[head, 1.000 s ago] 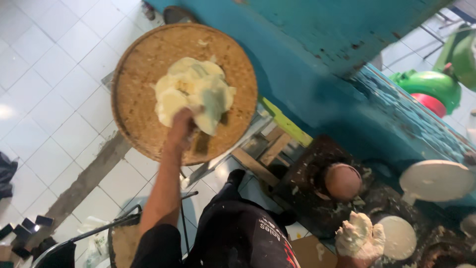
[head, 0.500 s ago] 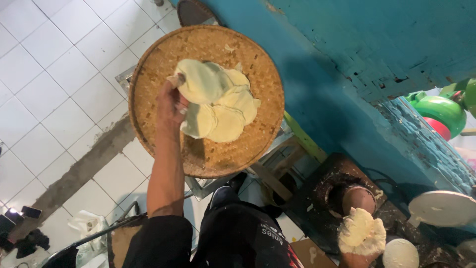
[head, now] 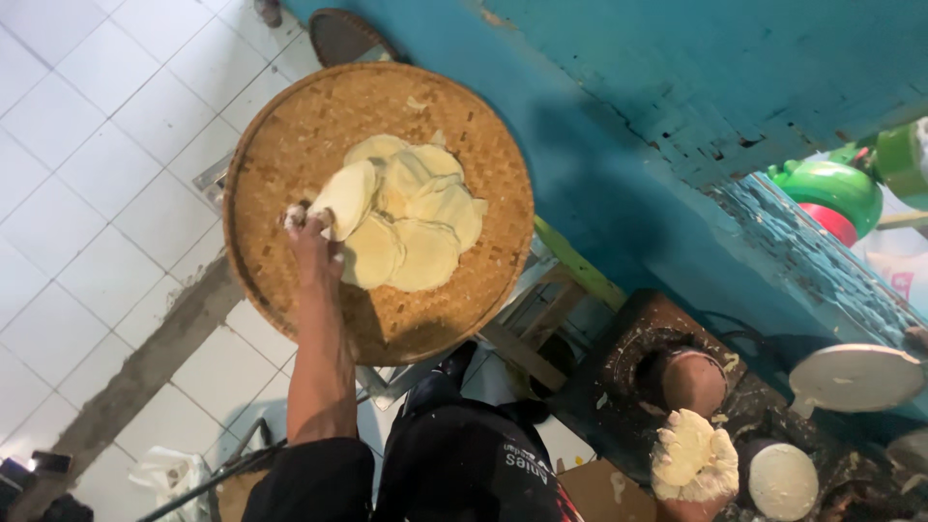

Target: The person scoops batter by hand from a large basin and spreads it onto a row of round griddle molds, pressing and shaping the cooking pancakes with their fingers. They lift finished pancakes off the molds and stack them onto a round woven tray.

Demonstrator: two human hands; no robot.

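Head view: the left hand (head: pixel 307 224) reaches out to a round woven tray (head: pixel 280 145) and pinches the edge of a pale dough disc (head: pixel 346 196) at the left of a pile of overlapping discs (head: pixel 425 222) near the tray's centre. The right hand (head: pixel 692 456), coated in dough, is curled around a dough lump beside a round dark press (head: pixel 677 379) and a white disc (head: pixel 781 480).

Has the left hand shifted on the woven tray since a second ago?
Yes. The left hand has moved from the pile of pale discs toward the left rim of the woven tray.
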